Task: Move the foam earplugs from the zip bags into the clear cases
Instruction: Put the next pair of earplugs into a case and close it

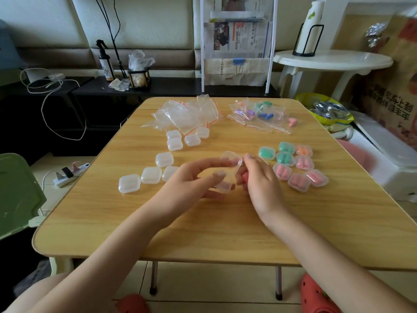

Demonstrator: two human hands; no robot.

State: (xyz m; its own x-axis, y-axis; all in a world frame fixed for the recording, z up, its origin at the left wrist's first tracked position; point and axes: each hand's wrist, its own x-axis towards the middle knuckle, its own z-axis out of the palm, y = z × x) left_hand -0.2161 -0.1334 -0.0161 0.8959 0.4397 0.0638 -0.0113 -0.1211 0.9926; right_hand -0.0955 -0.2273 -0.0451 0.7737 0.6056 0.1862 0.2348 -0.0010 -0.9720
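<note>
My left hand (191, 179) holds an open clear case (229, 171) above the middle of the wooden table (203, 227), its lid tipped up. My right hand (255, 175) pinches a pink foam earplug (244, 177) right beside the case. Several filled cases (297, 164) with green, orange and pink earplugs lie to the right. Several empty cases (158, 166) lie to the left and behind. Zip bags holding purple, blue, green and pink earplugs (259, 115) sit at the far right. A pile of empty zip bags (187, 115) sits at the far middle.
A white round side table (331, 61) and a yellow bowl (325, 109) stand to the right. A dark low shelf with a spray bottle (105, 64) runs behind the table. A green chair (18, 193) and a power strip (67, 173) are on the left.
</note>
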